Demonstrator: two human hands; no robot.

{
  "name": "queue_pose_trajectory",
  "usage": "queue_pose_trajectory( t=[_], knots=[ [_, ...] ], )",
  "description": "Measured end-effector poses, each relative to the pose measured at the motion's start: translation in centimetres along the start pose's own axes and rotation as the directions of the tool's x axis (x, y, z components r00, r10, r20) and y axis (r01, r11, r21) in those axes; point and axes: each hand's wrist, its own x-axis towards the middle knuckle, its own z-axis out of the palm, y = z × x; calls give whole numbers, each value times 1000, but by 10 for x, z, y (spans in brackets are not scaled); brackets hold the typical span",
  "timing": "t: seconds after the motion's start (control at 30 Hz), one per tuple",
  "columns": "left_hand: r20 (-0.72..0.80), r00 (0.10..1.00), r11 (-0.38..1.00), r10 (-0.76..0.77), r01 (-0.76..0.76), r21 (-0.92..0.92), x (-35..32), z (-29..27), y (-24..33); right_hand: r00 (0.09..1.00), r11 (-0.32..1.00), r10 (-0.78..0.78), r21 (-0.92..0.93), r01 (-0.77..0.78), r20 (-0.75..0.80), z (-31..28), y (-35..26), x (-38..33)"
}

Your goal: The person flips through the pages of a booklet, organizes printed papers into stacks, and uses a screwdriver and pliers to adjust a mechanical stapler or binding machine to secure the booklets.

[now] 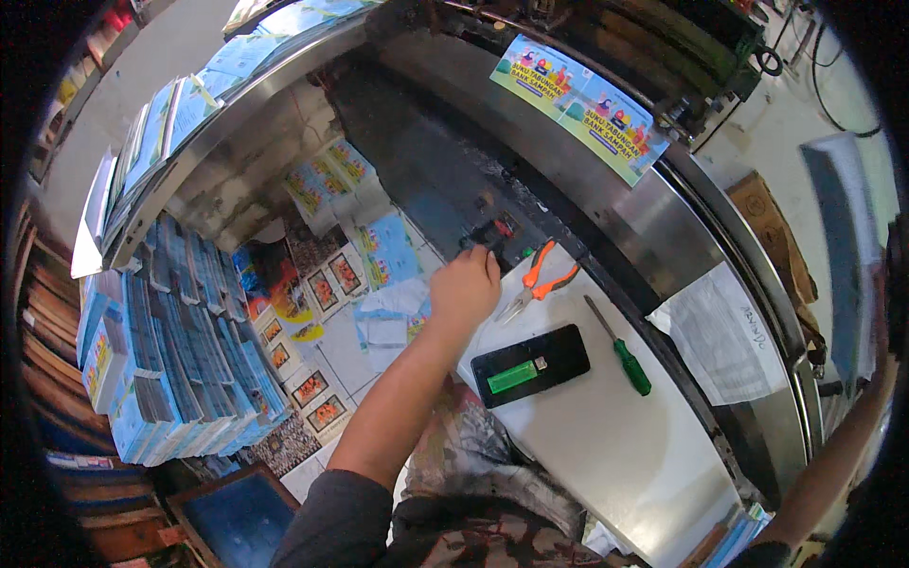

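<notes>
1. Pliers [541,290] with orange handles lie on the white board [615,473], nose toward the near left, handles spread.
2. Left hand [467,282]: back uppermost, fingers bent down beyond the board's edge, near a small red-and-black item [504,227] on the dark panel [407,142]. Fingertips hidden; cannot tell whether anything is gripped.
3. Right hand [883,327]: at the far right rim, dim and partly cut off, close beside upright grey-white sheeting [843,246]. Open or closed, cannot tell.
4. Black flat slab [561,350], phone-shaped, rests on the board near the pliers; a green lighter [512,378] lies on top of it.
5. Screwdriver [632,367], green-handled, lies right of the slab, apart from it, shaft pointing away from the person.
6. Surroundings: bundled blue booklets [180,350] stacked at left; a printed colour sheet [579,109] on the metal casing; a creased white sheet [724,336] at right.
</notes>
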Motion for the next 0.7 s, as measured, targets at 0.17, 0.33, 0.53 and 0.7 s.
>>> queue_pose_trajectory(
  t=[0.17,0.33,0.53,0.7],
  knots=[
    [32,998,997,46,-45,-55,6,7,16,935,895,-127,-445,-36,-330,2,157,69],
    [26,998,998,-53,53,27,4,5,7,870,844,-329,-528,96,-367,125,73,57],
    [-5,1000,1000,2,-2,-14,2,2,11,901,867,-395,-398,300,-182,219,-13,-77],
    [51,999,999,18,-20,30,3,0,15,971,966,-215,-122,227,101,228,-21,-140]
  ],
)
